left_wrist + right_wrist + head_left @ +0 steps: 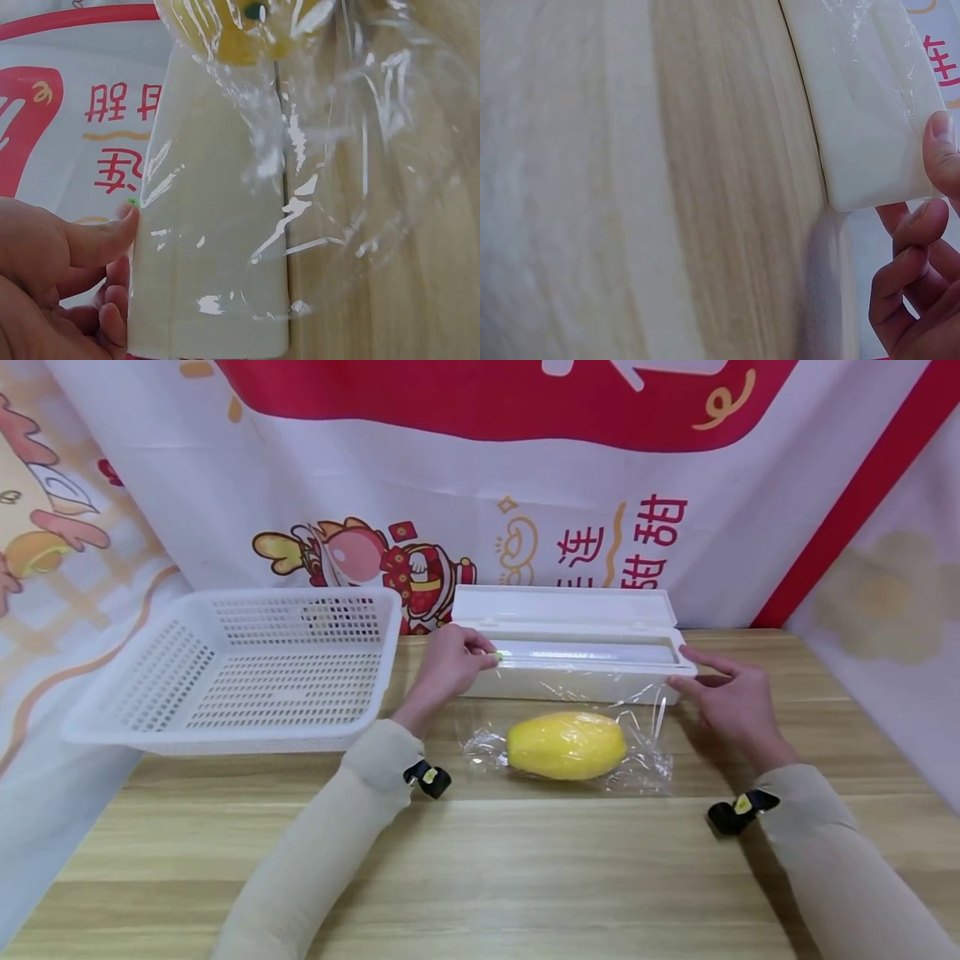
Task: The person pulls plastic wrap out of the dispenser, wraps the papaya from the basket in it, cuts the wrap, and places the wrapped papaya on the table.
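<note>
A white cling film dispenser box [570, 683] stands with its lid [562, 607] raised and a film roll [592, 652] inside. At its left end my left hand [456, 658] pinches a small green slide cutter [133, 202] on the front rim, largely hidden by the fingers. My right hand [731, 697] grips the right end, thumb [939, 142] on the front edge and a finger along the end wall. Clear cling film [651, 760] hangs from the front of the box, over and around a yellow oval fruit [566, 746] lying on the table.
A white plastic basket [277, 739] with perforated walls stands to the left of the box. Behind the wooden table [562, 868] hangs a printed cloth [337, 468], close behind the box lid.
</note>
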The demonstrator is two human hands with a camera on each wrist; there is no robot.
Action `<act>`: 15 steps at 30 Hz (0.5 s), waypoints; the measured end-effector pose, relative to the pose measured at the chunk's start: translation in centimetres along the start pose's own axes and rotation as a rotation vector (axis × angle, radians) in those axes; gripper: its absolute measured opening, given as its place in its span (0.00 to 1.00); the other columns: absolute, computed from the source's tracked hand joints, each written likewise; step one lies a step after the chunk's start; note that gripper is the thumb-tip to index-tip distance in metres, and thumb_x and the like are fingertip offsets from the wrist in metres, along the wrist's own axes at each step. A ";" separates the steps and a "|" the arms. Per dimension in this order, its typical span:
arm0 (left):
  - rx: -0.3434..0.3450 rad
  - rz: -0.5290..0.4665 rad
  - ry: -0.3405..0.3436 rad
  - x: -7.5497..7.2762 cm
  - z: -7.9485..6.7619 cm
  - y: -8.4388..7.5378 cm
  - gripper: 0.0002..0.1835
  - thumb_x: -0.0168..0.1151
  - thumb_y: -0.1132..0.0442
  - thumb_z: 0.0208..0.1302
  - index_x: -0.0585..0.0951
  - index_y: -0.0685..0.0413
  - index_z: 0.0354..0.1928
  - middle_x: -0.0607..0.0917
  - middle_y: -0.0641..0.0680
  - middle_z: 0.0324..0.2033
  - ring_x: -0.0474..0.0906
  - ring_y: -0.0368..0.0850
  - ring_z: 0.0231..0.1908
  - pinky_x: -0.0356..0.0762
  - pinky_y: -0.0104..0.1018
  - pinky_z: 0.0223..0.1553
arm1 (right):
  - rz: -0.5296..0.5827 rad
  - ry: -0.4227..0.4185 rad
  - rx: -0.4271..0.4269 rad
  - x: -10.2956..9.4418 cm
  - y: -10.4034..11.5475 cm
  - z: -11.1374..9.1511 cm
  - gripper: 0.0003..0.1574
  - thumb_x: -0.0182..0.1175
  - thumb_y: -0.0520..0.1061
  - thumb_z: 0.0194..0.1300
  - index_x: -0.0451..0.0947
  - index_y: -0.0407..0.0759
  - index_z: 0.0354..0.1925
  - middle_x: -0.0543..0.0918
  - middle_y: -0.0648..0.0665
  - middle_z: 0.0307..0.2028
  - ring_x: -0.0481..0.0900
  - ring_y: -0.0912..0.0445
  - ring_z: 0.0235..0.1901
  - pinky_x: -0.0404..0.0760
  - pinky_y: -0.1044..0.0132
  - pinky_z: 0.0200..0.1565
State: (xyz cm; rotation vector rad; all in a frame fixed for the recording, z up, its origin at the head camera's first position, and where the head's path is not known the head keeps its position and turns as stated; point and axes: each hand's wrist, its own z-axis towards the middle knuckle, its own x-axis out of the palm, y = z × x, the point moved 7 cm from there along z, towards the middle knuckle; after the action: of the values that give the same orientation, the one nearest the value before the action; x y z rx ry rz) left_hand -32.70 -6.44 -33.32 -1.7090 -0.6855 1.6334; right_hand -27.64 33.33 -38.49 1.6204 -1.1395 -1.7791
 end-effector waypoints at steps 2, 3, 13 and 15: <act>-0.015 -0.013 -0.020 -0.5 -0.2 0.7 0.06 0.74 0.62 0.67 0.90 0.53 0.44 0.86 0.53 0.38 0.78 0.46 0.39 0.76 0.36 0.40 | 0.004 0.000 -0.007 0.1 0.1 0.0 0.45 0.75 0.70 0.59 0.74 0.71 0.73 0.86 0.38 0.58 0.78 0.53 0.18 0.76 0.62 0.22; -0.020 -0.019 -0.033 -0.7 -0.2 1.0 0.07 0.74 0.62 0.67 0.90 0.53 0.44 0.86 0.54 0.37 0.78 0.47 0.39 0.75 0.36 0.39 | 0.003 0.000 -0.009 0.1 0.2 0.0 0.44 0.74 0.69 0.60 0.74 0.71 0.73 0.86 0.37 0.58 0.77 0.53 0.18 0.76 0.62 0.22; -0.054 -0.087 -0.083 -1.3 -0.8 2.7 0.08 0.72 0.61 0.70 0.88 0.54 0.47 0.79 0.54 0.41 0.74 0.48 0.41 0.73 0.37 0.40 | -0.009 -0.015 -0.015 0.0 0.0 0.0 0.45 0.75 0.70 0.59 0.75 0.71 0.72 0.89 0.45 0.50 0.79 0.52 0.18 0.77 0.62 0.22; -0.054 -0.089 -0.100 -1.3 -0.9 2.7 0.08 0.72 0.61 0.70 0.88 0.54 0.48 0.77 0.54 0.43 0.72 0.48 0.43 0.71 0.38 0.43 | 0.000 -0.016 -0.025 0.0 0.0 0.0 0.44 0.75 0.69 0.59 0.75 0.70 0.72 0.90 0.50 0.46 0.78 0.51 0.18 0.76 0.62 0.22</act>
State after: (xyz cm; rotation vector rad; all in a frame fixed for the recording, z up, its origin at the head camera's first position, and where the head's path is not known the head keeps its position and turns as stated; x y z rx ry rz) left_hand -32.13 -9.26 -34.55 -1.6190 -0.8483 1.6601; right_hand -27.67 33.27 -38.48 1.5942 -1.1198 -1.8019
